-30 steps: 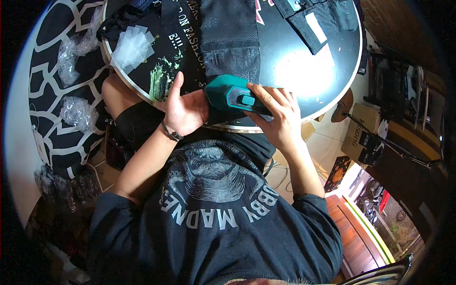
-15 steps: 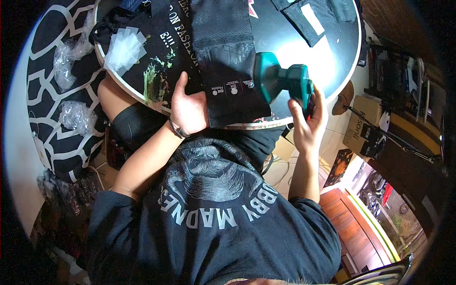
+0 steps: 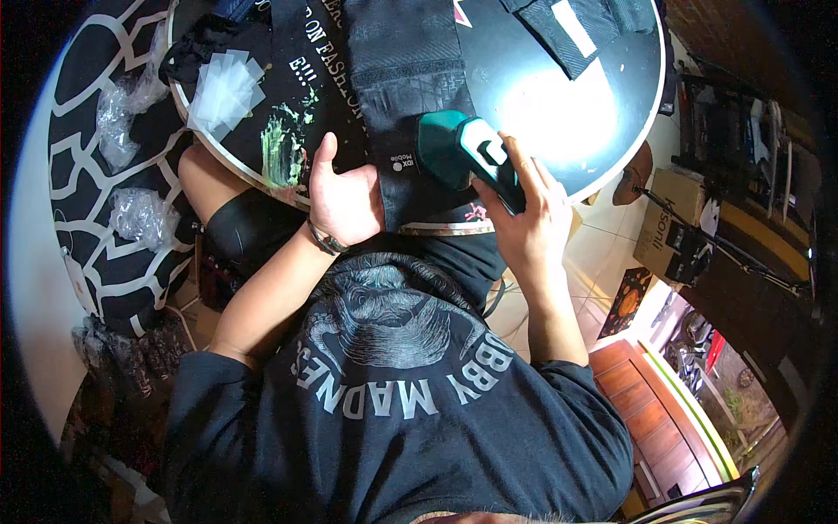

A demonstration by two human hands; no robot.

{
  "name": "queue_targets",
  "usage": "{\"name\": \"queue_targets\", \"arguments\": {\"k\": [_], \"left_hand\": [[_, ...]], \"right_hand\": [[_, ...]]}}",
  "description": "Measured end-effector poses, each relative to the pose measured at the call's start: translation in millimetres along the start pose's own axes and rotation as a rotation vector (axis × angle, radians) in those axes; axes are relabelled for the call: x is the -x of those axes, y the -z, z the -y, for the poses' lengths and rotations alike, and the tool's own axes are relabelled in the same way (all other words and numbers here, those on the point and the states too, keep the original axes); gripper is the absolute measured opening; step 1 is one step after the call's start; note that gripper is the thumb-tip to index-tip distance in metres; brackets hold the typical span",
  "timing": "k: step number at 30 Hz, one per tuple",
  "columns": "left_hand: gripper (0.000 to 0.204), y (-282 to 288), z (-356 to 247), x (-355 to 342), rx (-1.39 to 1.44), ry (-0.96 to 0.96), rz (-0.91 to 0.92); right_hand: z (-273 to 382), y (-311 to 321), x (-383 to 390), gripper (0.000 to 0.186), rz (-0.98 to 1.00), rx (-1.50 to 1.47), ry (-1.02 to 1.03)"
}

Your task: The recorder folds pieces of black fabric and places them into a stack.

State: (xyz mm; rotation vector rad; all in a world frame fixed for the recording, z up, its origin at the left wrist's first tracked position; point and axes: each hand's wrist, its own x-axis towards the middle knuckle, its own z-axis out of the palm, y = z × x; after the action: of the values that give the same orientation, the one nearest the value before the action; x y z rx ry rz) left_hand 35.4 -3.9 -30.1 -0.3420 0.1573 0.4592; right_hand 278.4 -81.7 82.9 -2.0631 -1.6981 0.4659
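A strip of black cloth (image 3: 406,105) with small pale prints lies on a round black table and reaches its near edge. At the cloth's left edge is my left hand (image 3: 347,203), its thumb stretched out and free. The other fingers slip under the cloth and are hidden. My right hand (image 3: 534,205) is closed round the handle of a teal handheld tool (image 3: 445,148) that resembles a small iron. Its broad head is over the lower part of the cloth, covering some of the prints. Whether its face touches the cloth cannot be seen.
Translucent square sheets (image 3: 225,92) lie at the table's (image 3: 642,131) left. Folded black cloth pieces (image 3: 567,39) are at the far right. Crumpled clear plastic (image 3: 144,217) rests on a black-and-white patterned surface at left. A cardboard box (image 3: 663,223) stands beyond the table's right side.
The teal tool has moved left and tilted, from the cloth's right edge to over its prints, with my right hand following. My left hand has barely moved.
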Motion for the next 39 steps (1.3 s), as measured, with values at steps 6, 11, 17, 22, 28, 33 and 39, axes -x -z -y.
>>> {"name": "queue_targets", "arguments": {"k": [6, 11, 17, 22, 28, 33, 39], "left_hand": [[0.133, 0, -3, 0, -0.045, 0.013, 0.049], [0.133, 1, -3, -1, -0.079, 0.019, 0.016], [0.130, 2, 2, -3, -0.131, -0.011, -0.066], [0.127, 0, 4, -8, 0.040, 0.013, -0.023], [0.125, -8, 12, -20, -0.187, -0.016, -0.081], [0.130, -11, 16, -21, -0.254, -0.012, -0.037], [0.131, -6, 17, -19, -0.176, 0.004, -0.024]], "right_hand": [[-1, -2, 0, 0.070, -0.018, -0.018, 0.002], [-1, -2, 0, 0.070, -0.004, -0.042, -0.049], [-4, 0, 1, 0.064, 0.010, -0.083, -0.051], [-10, 13, 2, 0.061, -0.107, -0.419, -0.327], [-4, 25, 4, 0.059, -0.141, -0.173, -0.168], [3, 13, 2, 0.059, -0.110, -0.036, -0.070], [0, 14, 3, 0.061, -0.060, 0.041, -0.100]]}}
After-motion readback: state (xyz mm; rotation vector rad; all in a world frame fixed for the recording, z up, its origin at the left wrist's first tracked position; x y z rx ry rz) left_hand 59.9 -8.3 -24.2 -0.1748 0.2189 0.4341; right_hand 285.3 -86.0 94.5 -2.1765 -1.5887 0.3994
